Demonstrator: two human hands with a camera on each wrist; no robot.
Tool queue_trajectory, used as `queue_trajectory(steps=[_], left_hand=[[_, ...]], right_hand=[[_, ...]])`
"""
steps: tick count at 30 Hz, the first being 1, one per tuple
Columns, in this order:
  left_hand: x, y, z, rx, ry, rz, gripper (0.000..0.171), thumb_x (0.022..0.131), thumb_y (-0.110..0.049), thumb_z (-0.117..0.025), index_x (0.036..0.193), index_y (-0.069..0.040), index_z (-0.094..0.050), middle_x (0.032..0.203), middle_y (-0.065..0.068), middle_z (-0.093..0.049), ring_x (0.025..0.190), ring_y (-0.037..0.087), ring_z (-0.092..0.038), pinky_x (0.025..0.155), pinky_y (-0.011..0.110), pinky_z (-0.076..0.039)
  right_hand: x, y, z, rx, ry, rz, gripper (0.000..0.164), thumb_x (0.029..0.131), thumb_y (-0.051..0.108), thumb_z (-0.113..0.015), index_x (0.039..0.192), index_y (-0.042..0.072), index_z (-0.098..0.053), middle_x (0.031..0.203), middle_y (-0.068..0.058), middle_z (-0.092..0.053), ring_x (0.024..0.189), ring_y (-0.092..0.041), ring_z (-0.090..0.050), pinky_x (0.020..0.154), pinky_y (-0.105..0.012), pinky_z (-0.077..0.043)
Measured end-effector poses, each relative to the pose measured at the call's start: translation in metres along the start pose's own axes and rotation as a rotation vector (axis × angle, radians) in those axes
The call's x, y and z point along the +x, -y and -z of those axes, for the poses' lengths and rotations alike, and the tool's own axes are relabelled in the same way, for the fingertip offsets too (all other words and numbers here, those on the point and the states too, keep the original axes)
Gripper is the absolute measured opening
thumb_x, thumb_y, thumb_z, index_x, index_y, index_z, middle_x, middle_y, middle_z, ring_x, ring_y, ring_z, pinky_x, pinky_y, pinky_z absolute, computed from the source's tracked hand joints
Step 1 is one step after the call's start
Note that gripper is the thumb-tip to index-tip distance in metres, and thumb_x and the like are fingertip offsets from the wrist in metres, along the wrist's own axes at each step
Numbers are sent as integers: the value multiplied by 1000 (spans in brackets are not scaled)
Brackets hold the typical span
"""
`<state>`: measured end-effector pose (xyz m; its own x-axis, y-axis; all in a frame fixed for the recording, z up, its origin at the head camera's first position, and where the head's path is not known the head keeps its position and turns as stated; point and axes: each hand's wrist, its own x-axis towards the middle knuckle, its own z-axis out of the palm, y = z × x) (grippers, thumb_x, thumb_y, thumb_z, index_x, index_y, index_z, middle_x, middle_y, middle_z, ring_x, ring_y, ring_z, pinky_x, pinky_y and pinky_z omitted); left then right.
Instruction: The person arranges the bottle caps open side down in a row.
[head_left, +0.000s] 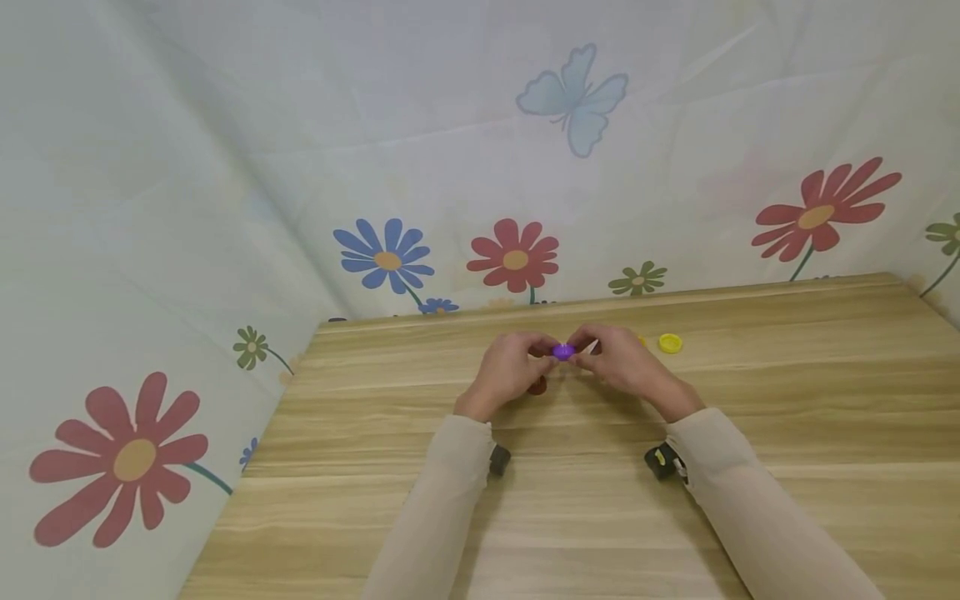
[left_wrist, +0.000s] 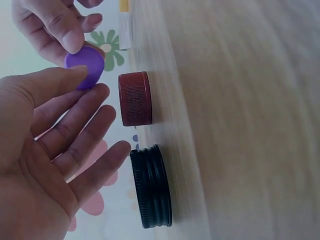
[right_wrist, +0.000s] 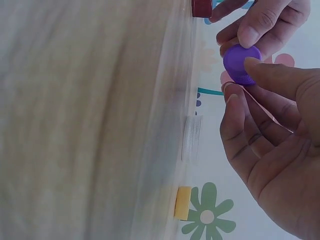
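Both hands pinch a small purple bottle cap (head_left: 564, 352) between thumbs and fingertips, raised above the wooden table. My left hand (head_left: 508, 367) grips its left edge, and my right hand (head_left: 618, 360) has the right edge. In the left wrist view the left thumb lies on the flat face of the purple cap (left_wrist: 94, 64), with the other fingers spread out. Beneath the left hand a ridged red cap (left_wrist: 135, 99) stands on the table beside a larger black screw cap (left_wrist: 151, 187). The black cap is hidden in the head view.
A yellow cap (head_left: 671, 342) lies right of the right hand. The right wrist view shows a clear ridged cap (right_wrist: 191, 137) and an orange-yellow cap (right_wrist: 182, 203) on the wooden table (head_left: 375, 467). A flower-printed cloth (head_left: 450, 167) hangs behind the table.
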<state>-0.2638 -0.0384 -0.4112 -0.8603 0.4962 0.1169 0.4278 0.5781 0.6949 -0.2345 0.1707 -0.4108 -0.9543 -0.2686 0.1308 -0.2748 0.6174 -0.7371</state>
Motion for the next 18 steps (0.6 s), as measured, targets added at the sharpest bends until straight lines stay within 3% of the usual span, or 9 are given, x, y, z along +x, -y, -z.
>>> queue_trajectory(steps=[13,16,18], left_hand=[[-1,-1,1,11,-11,-20,21,101,-10,-72,122,-8,-78,103,6,-76,63,20,-73,61,24,-56],[-1,-2,1,32,-24,-32,23,101,-9,-72,123,-7,-77,106,6,-76,67,18,-73,66,26,-57],[-1,-2,1,65,-37,-43,25,100,-10,-73,125,-8,-77,108,5,-77,78,17,-74,75,29,-58]], right_hand=[[-1,4,1,7,-8,-15,15,102,10,-73,114,1,-75,111,-16,-74,85,-26,-66,70,-34,-55],[-1,4,1,16,-8,-20,15,102,10,-72,114,1,-74,111,-16,-74,83,-25,-65,69,-33,-55],[-1,5,1,18,-7,-20,16,103,10,-72,115,0,-74,111,-16,-74,84,-25,-65,69,-32,-55]])
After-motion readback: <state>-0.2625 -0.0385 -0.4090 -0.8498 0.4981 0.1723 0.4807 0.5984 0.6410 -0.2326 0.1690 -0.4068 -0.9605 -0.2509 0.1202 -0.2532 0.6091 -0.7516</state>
